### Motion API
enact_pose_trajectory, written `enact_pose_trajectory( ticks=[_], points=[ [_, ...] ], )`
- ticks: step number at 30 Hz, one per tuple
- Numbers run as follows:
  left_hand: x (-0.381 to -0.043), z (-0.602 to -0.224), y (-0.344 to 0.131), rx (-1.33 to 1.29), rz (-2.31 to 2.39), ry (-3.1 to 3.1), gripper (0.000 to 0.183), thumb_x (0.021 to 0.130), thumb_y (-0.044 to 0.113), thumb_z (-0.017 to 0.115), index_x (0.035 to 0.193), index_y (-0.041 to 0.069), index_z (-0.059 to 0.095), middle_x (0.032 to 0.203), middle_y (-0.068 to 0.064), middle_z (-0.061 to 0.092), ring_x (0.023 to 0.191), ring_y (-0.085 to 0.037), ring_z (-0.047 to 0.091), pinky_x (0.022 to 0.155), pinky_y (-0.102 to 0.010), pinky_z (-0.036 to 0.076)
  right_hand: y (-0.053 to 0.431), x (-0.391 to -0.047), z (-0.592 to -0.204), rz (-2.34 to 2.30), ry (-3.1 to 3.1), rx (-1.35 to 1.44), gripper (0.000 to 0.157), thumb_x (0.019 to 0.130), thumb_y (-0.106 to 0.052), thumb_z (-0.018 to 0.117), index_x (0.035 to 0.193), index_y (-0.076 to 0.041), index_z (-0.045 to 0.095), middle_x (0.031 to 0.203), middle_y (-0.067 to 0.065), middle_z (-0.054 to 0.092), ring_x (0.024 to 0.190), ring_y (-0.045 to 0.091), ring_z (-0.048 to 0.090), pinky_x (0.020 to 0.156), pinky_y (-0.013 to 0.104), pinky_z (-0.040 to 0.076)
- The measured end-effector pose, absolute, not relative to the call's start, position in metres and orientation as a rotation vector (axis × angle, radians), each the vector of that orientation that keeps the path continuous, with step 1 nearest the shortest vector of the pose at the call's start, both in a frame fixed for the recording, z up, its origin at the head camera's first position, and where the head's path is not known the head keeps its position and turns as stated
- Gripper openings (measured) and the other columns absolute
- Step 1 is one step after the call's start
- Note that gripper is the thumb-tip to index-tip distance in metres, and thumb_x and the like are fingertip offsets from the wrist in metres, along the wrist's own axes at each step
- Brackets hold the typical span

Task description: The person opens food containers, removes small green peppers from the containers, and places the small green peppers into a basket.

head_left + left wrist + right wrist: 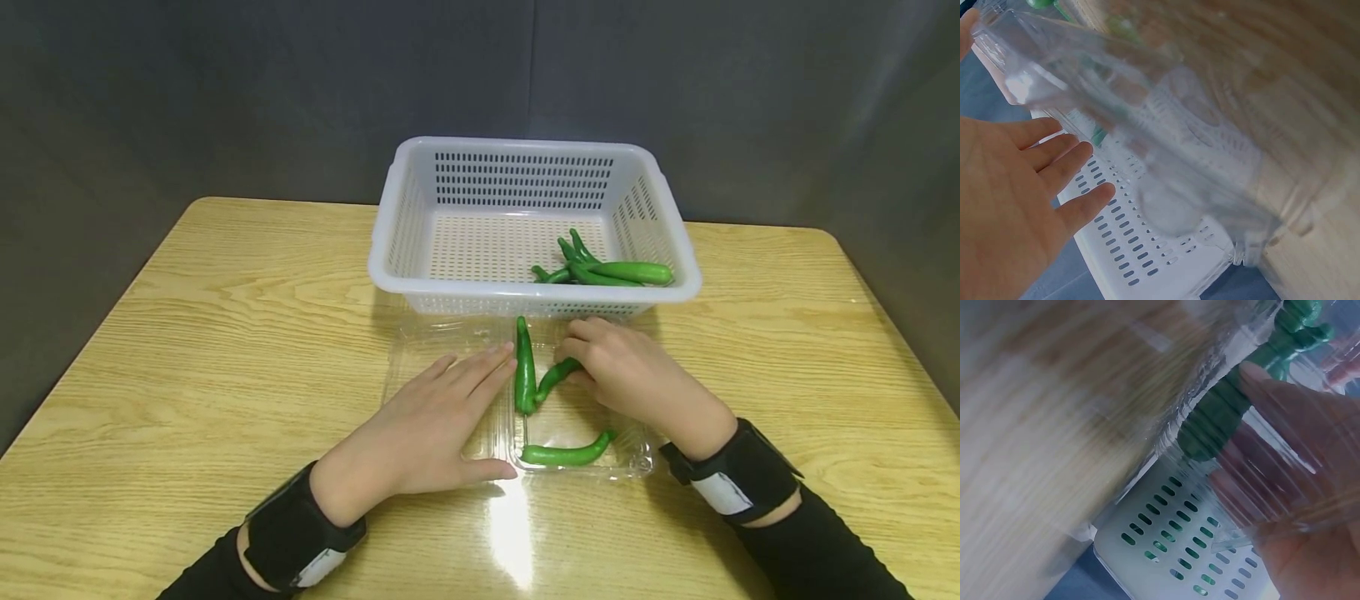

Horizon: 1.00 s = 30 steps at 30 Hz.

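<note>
A clear plastic clamshell container (577,417) lies open on the table, its lid to the left. My right hand (630,367) reaches into its right half and holds a curved green chili pepper (557,379); the right wrist view shows fingers against that pepper (1210,422) through the ribbed wall. Upright along the hinge side lies another green pepper (524,371), touching the held one's tip. A third pepper (568,452) lies crosswise at the near edge. My left hand (427,425) spreads flat over the lid, fingers straight, fingertips by the hinge.
Behind the container stands a white perforated basket (525,289), with several green peppers (607,273) in its right front corner. Wood-grain table (247,358) surrounds both. A dark curtain (262,100) hangs beyond the table's far edge.
</note>
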<state>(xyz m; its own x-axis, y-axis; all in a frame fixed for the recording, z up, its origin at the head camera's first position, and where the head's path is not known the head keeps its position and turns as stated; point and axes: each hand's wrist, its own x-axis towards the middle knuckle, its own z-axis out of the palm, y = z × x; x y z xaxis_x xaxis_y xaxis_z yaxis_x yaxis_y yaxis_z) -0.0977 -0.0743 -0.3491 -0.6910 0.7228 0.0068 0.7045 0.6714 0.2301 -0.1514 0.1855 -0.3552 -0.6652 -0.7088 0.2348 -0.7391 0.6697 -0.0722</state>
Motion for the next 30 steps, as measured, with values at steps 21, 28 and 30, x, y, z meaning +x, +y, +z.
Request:
enact_pose_trajectory(
  ticks=[21, 28, 30],
  points=[
    [-0.097, -0.35, -0.074, 1.196, 0.343, 2.794, 0.103, 0.086, 0.071, 0.058, 0.157, 0.005, 0.024, 0.165, -0.008, 0.014, 0.149, -0.023, 0.019, 0.12, -0.048, 0.019, 0.185, -0.147, -0.344, 0.274, -2.617, 1.21, 0.026, 0.074, -0.004, 0.085, 0.094, -0.006, 0.069, 0.09, 0.004, 0.07, 0.085, 0.024, 0.066, 0.079, 0.039, 0.055],
    [-0.098, -0.35, -0.075, 1.215, 0.348, 2.799, 0.104, 0.086, 0.071, 0.057, 0.157, 0.003, 0.024, 0.165, -0.009, 0.014, 0.149, -0.025, 0.02, 0.12, -0.049, 0.019, 0.186, -0.141, -0.327, 0.293, -2.569, 1.193, 0.023, 0.077, -0.005, 0.083, 0.096, -0.004, 0.07, 0.092, 0.005, 0.071, 0.087, 0.026, 0.067, 0.082, 0.042, 0.055],
    [-0.098, -0.35, -0.075, 1.218, 0.348, 2.8, 0.104, 0.086, 0.071, 0.056, 0.157, 0.003, 0.023, 0.165, -0.009, 0.013, 0.149, -0.025, 0.02, 0.12, -0.049, 0.019, 0.187, -0.139, -0.322, 0.299, -2.563, 1.182, 0.022, 0.078, -0.005, 0.083, 0.097, -0.005, 0.07, 0.093, 0.005, 0.071, 0.088, 0.026, 0.067, 0.083, 0.043, 0.055]
  ],
)
